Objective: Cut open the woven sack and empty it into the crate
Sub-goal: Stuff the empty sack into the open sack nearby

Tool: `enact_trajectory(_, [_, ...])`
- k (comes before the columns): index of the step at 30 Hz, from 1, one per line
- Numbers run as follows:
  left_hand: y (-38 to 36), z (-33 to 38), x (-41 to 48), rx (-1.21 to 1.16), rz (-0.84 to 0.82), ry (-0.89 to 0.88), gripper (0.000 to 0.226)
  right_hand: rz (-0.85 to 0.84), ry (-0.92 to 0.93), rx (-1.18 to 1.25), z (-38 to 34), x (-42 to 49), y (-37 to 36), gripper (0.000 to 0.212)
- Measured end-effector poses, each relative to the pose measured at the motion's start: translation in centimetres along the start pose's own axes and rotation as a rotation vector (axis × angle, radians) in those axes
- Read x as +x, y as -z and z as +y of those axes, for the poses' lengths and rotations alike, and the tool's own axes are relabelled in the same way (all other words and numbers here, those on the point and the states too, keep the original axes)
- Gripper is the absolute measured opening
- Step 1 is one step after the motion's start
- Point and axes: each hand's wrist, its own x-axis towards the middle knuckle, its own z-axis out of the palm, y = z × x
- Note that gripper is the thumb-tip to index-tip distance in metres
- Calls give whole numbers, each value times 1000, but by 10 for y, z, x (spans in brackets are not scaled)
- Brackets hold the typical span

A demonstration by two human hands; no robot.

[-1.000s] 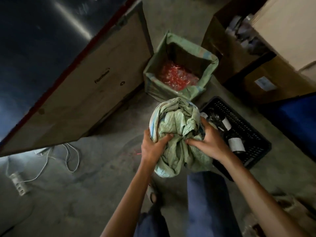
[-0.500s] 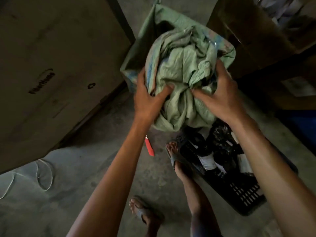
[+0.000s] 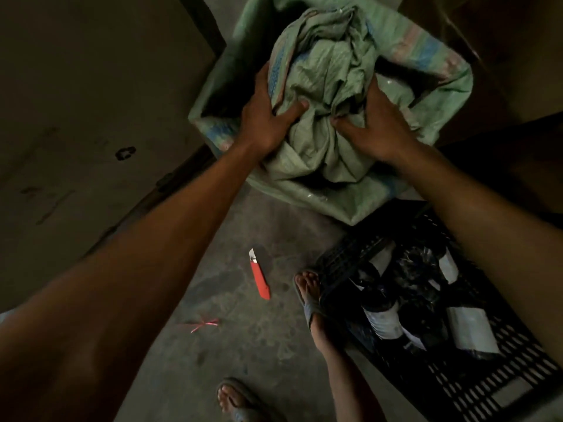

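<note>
Head view: the left hand (image 3: 268, 117) and right hand (image 3: 370, 126) each clutch a fistful of the crumpled woven sack (image 3: 323, 95), holding it over an open green bag (image 3: 432, 59) at the far centre. The sack looks empty, light, soft and creased; gathered folds give the surest hold. The crate (image 3: 344, 260), near right, holds bottles (image 3: 382, 318). A cutter (image 3: 260, 278) lies on the floor (image 3: 219, 360).

dim room, stained concrete floor (image 3: 243, 345), a large cardboard box (image 3: 91, 117) at left.
</note>
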Motion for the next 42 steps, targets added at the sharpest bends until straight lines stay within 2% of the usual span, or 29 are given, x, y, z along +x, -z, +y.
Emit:
enact_trajectory(4, [-19, -27, 20, 97, -72, 4, 91, -68, -135, 23, 30, 16, -24, 101])
enact_trajectory(7, [-28, -38, 30, 156, -129, -28, 94, -53, -222, 26, 43, 20, -35, 99])
enact_trajectory(10, [-31, -40, 37, 204, -184, -18, 96, -23, -268, 33, 40, 19, -35, 118])
enact_trajectory(12, [-29, -39, 37, 245, -191, -1, 96, -18, -291, 15, 37, 15, -33, 123])
enact_trajectory(20, [-3, -21, -14, 387, -79, -22, 80, -44, -226, -121, 6, -36, -14, 99])
enact_trajectory(22, [4, -13, -44, 377, -15, -37, 82, -56, -217, -174, -15, -60, -11, 90])
enact_trajectory(26, [16, -17, -136, 255, 156, 26, 71, -33, -198, -200, -72, -123, -18, 73])
enact_trajectory(29, [27, -49, -221, 213, 177, 159, 68, -75, -125, -215, -110, -173, -42, 68])
enact_trajectory(33, [39, -123, -339, 238, 121, 424, 66, -227, -86, -291, -136, -230, -104, 68])
enact_trajectory(38, [39, -224, -444, 297, 21, 632, 65, -356, -137, -399, -116, -264, -216, 47])
enact_trajectory(42, [21, -310, -476, 301, 0, 685, 74, -497, -184, -524, -75, -264, -316, 59])
